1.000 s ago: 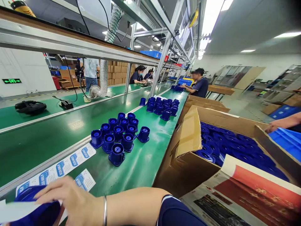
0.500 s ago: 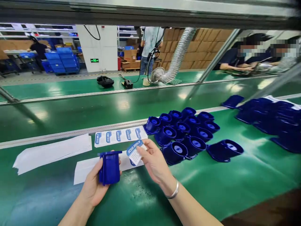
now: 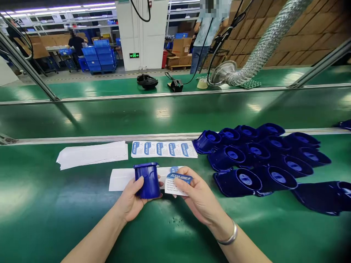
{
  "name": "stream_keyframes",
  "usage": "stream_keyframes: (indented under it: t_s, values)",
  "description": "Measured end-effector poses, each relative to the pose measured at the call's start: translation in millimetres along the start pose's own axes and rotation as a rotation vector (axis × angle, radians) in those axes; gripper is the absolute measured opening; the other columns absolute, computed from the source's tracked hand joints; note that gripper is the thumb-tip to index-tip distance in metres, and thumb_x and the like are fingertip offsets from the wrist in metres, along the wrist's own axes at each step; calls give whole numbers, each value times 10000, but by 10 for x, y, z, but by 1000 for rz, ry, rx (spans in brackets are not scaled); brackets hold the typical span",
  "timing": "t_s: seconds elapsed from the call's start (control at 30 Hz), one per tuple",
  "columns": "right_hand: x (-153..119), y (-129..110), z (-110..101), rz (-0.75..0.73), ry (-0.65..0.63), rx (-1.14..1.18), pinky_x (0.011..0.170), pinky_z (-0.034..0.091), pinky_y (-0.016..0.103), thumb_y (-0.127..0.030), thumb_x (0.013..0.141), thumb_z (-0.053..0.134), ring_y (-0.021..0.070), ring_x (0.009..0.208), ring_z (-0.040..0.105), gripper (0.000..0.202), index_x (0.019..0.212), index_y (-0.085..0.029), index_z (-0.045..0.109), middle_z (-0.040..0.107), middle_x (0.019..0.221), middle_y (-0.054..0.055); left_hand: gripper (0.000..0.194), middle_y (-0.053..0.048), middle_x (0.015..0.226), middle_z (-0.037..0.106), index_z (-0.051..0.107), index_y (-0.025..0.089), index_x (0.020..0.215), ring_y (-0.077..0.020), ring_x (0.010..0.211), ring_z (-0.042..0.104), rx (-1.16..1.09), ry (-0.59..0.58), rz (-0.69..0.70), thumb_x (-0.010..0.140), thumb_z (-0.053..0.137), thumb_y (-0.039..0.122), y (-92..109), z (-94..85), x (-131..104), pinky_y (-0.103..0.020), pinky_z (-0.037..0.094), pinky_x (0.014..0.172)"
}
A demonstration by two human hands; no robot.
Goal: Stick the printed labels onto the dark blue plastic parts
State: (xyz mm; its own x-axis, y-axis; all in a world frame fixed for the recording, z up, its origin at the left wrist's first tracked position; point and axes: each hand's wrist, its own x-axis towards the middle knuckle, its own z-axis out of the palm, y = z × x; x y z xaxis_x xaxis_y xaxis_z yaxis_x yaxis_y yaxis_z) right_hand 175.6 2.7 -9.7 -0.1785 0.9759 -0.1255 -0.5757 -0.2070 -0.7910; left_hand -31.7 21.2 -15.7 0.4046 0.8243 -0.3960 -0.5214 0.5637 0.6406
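A blue plastic housing [image 3: 148,181] is upright in my left hand [image 3: 131,199], with the thumb on its near side and fingers around it. Just to its right, my right hand [image 3: 199,193] pinches a blue-and-white printed label [image 3: 175,183] between thumb and fingers. The label and the housing are apart by a small gap. Behind both hands lies a white label strip [image 3: 119,179], partly hidden, with a blue print visible near my right fingers.
A sheet of printed labels [image 3: 164,149] and a stack of white strips [image 3: 92,155] lie farther back. Several blue housings [image 3: 246,179] stand at the right. Beyond the metal rail [image 3: 164,95] are a silver duct [image 3: 268,44] and a standing person [image 3: 210,33].
The view has turned to the right-hand side's opposite, so the bench items appear farther right. The label in my right hand has turned more level, its text now readable.
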Motion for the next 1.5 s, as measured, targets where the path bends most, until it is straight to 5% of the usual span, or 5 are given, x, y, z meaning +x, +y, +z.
stream_keyframes:
  t_s: [0.23, 0.4, 0.53, 1.2, 1.5]
  values:
    - [-59, 66, -1, 24, -31, -61, 676, 435, 195, -273, 823, 919, 117, 729, 531, 336, 983, -223, 628, 635, 852, -12, 517, -133, 1247, 720, 613, 168, 1317, -333, 1221, 636, 187, 16, 56, 850, 770, 326, 19, 111, -52, -468, 508, 1040]
    - [-78, 65, 30, 49, -70, -47, 672, 408, 202, -268, 844, 897, 114, 714, 497, 273, 850, -190, 635, 589, 820, -10, 708, -82, 1406, 630, 492, 256, 1440, -309, 1339, 539, 259, 11, 77, 811, 814, 286, -1, 106, -63, -423, 438, 1107]
    - [-90, 45, 79, 44, -136, -21, 655, 386, 216, -238, 873, 865, 118, 692, 474, 284, 811, -198, 591, 559, 805, -18, 601, -82, 1439, 596, 537, 238, 1385, -321, 1373, 498, 273, 15, 115, 842, 777, 325, -4, 100, -55, -415, 438, 1099]
    - [-114, 156, 55, 92, 55, -113, 726, 408, 240, -331, 828, 907, 147, 780, 506, 322, 865, -188, 621, 602, 835, -11, 876, -47, 1669, 296, 142, 344, 1615, -322, 1509, 302, 390, -136, 63, 922, 677, 316, -59, 6, -86, -458, 291, 1226]
    - [-114, 138, 90, 109, 72, -70, 692, 419, 222, -309, 793, 936, 129, 733, 509, 342, 864, -185, 625, 606, 792, -20, 870, -39, 1674, 285, 140, 350, 1617, -320, 1513, 295, 404, -113, 44, 927, 671, 342, -32, 45, -101, -440, 305, 1218]
